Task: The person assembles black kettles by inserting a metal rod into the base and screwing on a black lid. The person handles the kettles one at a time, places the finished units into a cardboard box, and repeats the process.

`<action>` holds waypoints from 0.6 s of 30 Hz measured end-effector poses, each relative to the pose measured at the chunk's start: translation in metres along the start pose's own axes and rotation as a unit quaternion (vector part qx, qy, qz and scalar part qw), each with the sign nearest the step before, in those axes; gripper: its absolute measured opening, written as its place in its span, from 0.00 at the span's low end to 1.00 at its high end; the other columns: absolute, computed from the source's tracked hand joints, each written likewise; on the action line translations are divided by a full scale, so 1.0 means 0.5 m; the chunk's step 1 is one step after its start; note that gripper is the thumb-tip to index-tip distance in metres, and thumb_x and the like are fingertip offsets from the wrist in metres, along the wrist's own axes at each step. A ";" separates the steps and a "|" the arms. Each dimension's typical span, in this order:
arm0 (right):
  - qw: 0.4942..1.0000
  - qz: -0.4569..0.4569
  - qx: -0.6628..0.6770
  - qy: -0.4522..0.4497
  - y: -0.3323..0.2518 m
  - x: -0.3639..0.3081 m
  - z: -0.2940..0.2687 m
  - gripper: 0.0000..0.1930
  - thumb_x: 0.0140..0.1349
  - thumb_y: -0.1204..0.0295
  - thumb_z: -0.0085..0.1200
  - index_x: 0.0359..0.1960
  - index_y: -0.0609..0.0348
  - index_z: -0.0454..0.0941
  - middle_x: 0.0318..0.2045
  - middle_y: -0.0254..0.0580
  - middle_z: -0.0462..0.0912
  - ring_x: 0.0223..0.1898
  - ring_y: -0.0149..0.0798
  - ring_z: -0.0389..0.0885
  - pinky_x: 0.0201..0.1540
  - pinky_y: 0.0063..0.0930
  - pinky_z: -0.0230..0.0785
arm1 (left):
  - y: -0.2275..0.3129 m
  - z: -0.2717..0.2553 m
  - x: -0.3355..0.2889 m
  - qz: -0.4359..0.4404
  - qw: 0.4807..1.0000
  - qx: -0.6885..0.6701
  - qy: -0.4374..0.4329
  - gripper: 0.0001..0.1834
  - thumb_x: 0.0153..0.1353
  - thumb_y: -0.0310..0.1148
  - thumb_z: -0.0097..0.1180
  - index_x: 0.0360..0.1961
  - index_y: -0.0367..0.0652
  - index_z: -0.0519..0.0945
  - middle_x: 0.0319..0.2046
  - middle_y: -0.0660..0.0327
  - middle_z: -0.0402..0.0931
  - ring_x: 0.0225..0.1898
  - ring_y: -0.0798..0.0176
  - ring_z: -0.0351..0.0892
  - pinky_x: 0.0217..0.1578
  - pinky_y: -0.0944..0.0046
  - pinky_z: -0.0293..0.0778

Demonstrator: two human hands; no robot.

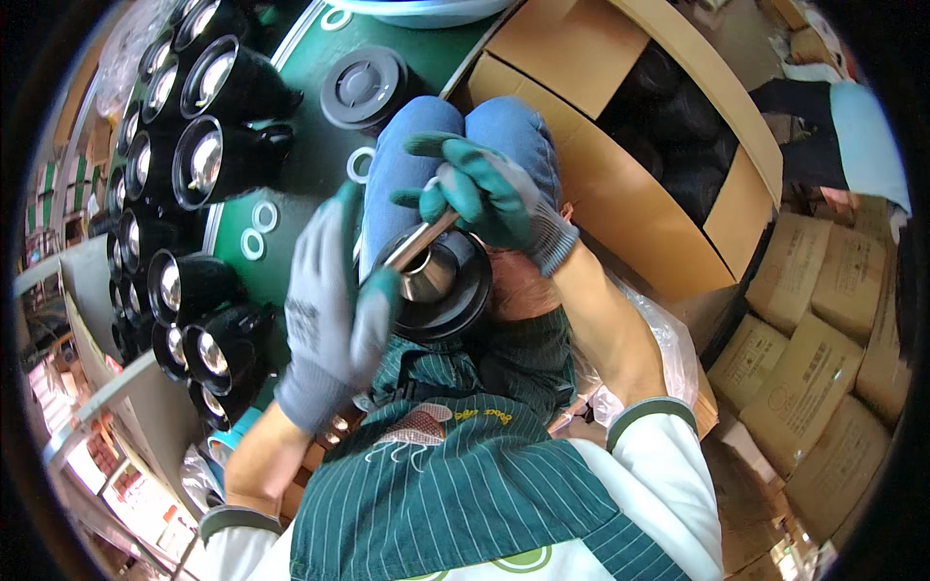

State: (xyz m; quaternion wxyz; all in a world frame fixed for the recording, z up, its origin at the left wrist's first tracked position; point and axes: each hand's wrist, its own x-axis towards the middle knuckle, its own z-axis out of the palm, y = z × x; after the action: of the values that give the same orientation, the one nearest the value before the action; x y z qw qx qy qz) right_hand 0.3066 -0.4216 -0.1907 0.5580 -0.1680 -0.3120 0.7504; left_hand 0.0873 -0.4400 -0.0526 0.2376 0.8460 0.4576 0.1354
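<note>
On the lap, the left hand (329,310) clasps the rim of a black jug (441,281) with a shiny steel liner, steadying it mouth-up. The right hand (484,194) grips a metal tool (421,242) angled into that mouth. Beyond the knees, more black jugs (194,165) crowd the green tabletop's (310,155) left edge.

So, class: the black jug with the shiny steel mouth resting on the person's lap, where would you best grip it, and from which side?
Grip the black jug by its round outer rim from the left, where the left hand already cups it. The wide mouth faces up, and the right hand works a metal tool into it from above.
</note>
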 end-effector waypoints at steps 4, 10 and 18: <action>0.994 -0.019 0.107 0.010 -0.017 -0.063 0.038 0.33 0.80 0.48 0.34 0.57 0.71 0.76 0.23 0.33 0.72 0.42 0.45 0.79 0.76 0.63 0.48 | -0.058 -0.011 0.032 -0.008 0.994 -0.105 -0.020 0.35 0.75 0.50 0.35 0.71 0.34 0.69 0.65 0.41 0.72 0.65 0.45 0.73 0.65 0.51 0.68; 0.967 -0.123 -0.211 -0.068 -0.091 -0.130 0.114 0.31 0.71 0.46 0.49 0.23 0.62 0.84 0.18 0.39 0.75 0.38 0.48 0.77 0.71 0.66 0.56 | -0.185 0.059 0.089 0.282 0.957 0.035 0.055 0.27 0.60 0.23 0.60 0.63 0.33 0.75 0.50 0.49 0.79 0.47 0.47 0.83 0.50 0.54 0.79; 0.749 -0.099 -0.564 -0.333 -0.131 -0.098 0.211 0.16 0.46 0.55 0.68 0.18 0.48 0.76 0.18 0.27 0.67 0.30 0.37 0.75 0.58 0.47 0.75 | -0.126 0.094 0.247 0.176 0.939 -0.170 -0.243 0.20 0.74 0.39 0.53 0.56 0.33 0.80 0.41 0.50 0.82 0.39 0.50 0.85 0.43 0.57 0.81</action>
State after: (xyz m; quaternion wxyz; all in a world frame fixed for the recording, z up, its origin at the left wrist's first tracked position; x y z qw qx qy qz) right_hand 0.3070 -0.4856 -0.0737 0.2935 -0.1600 -0.8595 0.3866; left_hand 0.1311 -0.3198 -0.1241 0.4539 0.8673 0.2000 0.0408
